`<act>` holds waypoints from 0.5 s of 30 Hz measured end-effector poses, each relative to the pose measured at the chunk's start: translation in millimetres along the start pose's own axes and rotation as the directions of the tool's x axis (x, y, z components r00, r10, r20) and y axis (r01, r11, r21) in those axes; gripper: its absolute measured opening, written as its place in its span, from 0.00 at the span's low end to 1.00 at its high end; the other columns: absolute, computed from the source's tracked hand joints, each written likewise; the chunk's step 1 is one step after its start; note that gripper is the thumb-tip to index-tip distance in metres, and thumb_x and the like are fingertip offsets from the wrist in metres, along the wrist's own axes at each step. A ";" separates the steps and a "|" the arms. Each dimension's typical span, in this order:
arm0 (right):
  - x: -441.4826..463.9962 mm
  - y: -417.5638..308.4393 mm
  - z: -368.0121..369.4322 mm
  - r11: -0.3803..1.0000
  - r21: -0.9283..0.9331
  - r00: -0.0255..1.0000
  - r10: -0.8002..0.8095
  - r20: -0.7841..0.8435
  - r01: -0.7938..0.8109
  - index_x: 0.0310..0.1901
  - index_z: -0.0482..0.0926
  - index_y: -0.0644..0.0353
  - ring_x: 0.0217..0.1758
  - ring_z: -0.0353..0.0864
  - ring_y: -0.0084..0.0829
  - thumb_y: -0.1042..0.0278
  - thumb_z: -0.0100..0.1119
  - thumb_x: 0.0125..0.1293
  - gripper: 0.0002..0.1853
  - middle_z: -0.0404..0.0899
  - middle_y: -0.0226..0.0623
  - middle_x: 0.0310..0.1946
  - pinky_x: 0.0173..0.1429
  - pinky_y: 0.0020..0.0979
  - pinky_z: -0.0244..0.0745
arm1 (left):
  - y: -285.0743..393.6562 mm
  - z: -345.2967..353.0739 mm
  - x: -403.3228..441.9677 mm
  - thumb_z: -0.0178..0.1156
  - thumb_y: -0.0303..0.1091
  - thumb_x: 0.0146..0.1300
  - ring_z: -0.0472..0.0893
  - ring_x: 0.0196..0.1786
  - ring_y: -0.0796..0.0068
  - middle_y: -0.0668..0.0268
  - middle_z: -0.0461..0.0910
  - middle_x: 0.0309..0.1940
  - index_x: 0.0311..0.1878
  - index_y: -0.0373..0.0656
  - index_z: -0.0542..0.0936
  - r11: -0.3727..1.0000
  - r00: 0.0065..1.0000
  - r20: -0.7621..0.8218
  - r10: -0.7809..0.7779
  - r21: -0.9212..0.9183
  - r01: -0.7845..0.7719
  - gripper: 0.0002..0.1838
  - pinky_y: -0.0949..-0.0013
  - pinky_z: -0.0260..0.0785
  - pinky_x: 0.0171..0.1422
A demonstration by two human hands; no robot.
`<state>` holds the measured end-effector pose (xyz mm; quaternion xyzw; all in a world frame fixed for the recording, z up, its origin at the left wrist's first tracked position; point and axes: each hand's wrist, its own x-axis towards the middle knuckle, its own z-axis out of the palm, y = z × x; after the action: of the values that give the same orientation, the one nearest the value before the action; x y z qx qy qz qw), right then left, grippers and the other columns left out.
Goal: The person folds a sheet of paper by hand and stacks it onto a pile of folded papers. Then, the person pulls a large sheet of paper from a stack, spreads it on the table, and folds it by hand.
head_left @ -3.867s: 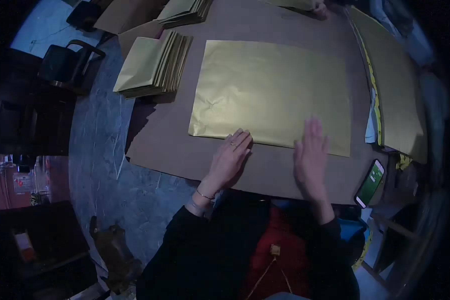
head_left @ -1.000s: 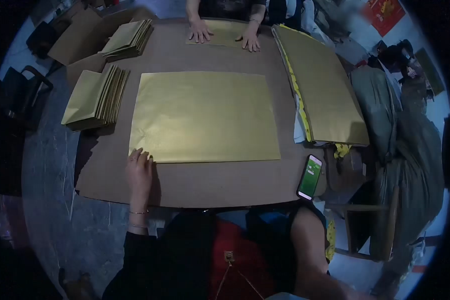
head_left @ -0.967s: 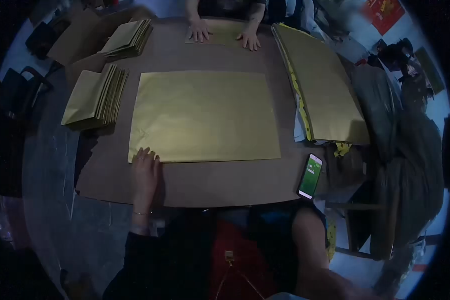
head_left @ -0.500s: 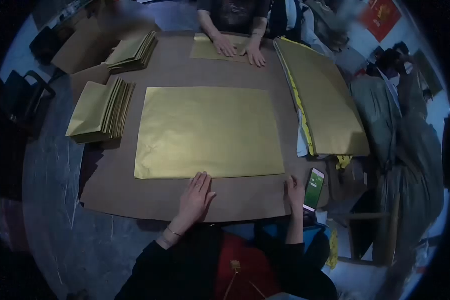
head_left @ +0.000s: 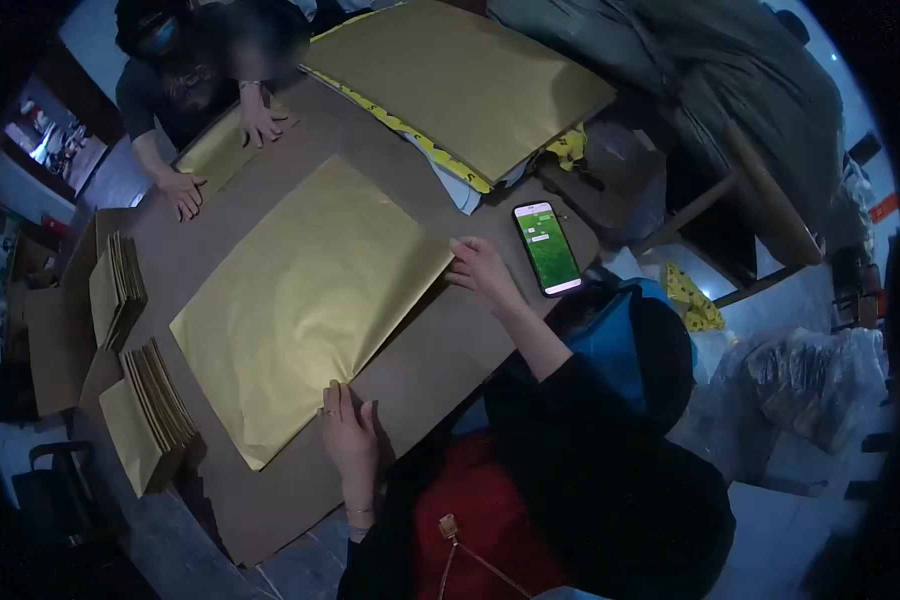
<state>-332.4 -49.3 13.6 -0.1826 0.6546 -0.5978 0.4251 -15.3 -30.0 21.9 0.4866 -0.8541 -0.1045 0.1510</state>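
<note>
A large gold paper sheet [head_left: 290,300] lies across the brown tabletop in front of me. My right hand [head_left: 483,270] pinches its near right corner between thumb and fingers and holds it raised, so the near edge bows up off the table. At the near edge, my left hand [head_left: 350,435] rests with its fingers stretched onto the paper and the thumb apart. A crease fans out from those fingertips. Just right of my right hand lies a phone [head_left: 547,250] with a lit green screen.
A stack of large gold sheets [head_left: 460,85] with yellow wrapping lies at the far right. Folded gold paper bundles [head_left: 150,420] stand at the left, near a cardboard box [head_left: 60,345]. Across the brown table [head_left: 440,350], a co-worker presses both hands on a smaller gold piece [head_left: 220,155].
My right hand has moved from beside the phone to the sheet's corner and lifted it. My left hand stays at the near edge. The head view has turned right.
</note>
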 end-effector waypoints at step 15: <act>-12.5 39.3 -4.6 0.845 0.496 0.980 0.160 0.118 -0.197 0.58 0.66 0.67 0.55 0.73 0.34 0.64 0.52 0.68 0.22 0.73 0.38 0.50 0.60 0.35 0.68 | 18.8 0.5 1.3 0.55 0.46 0.63 0.63 0.65 0.50 0.49 0.63 0.62 0.62 0.40 0.68 0.994 0.997 0.071 -0.008 0.107 0.000 0.28 0.46 0.56 0.66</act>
<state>-318.2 -28.5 -19.4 -0.0244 0.4735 -0.6993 0.5350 -31.1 -21.7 27.8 0.4915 -0.8624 -0.0762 0.0940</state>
